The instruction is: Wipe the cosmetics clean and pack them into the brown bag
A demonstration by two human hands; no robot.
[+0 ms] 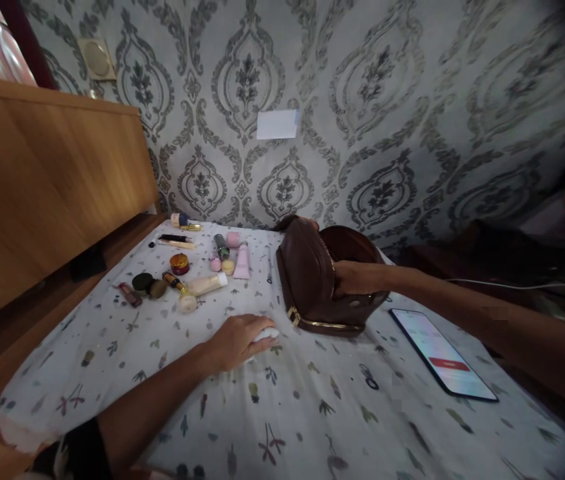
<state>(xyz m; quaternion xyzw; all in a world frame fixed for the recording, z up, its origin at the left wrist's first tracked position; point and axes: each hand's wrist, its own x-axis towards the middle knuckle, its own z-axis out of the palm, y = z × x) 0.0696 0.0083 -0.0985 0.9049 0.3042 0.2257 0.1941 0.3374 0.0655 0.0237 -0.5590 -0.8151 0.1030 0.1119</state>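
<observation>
The fingers of the left hand [245, 340] are curled around a small, smooth white item [265, 333], mostly covered by the hand, so what it is cannot be told. The fingers of the right hand [357, 277] reach over the gold-zipped edge of a dark brown, leather-like bag [305, 267]; their tips are hidden, so I cannot tell whether they grasp anything. The bag stands open just beyond and to the right of the left fingers.

As the work stands, a good number of small toiletries lie spread out beyond and left of the left fingers: a cream tube with a white cap [207, 285] nearest, a pale pink tube [242, 260] farther off, and a round amber-red jar [179, 264] and a dark green round container [141, 283] farther left. These appear settled, while the white item is in hand. How much the bag holds does not show, so what is left there stays unknown.

Under the fingers spreads a white cloth printed with small plants [282, 407], lightly wrinkled. A dark-edged smartphone with a lit screen [442, 353] lies on it, nearer the wearer than the right fingers. Beyond both hands rises a grey damask-patterned wall [247, 80] bearing a blank white paper [276, 125]; far left of the left fingers stands an orange-brown wooden cabinet [52, 180].
</observation>
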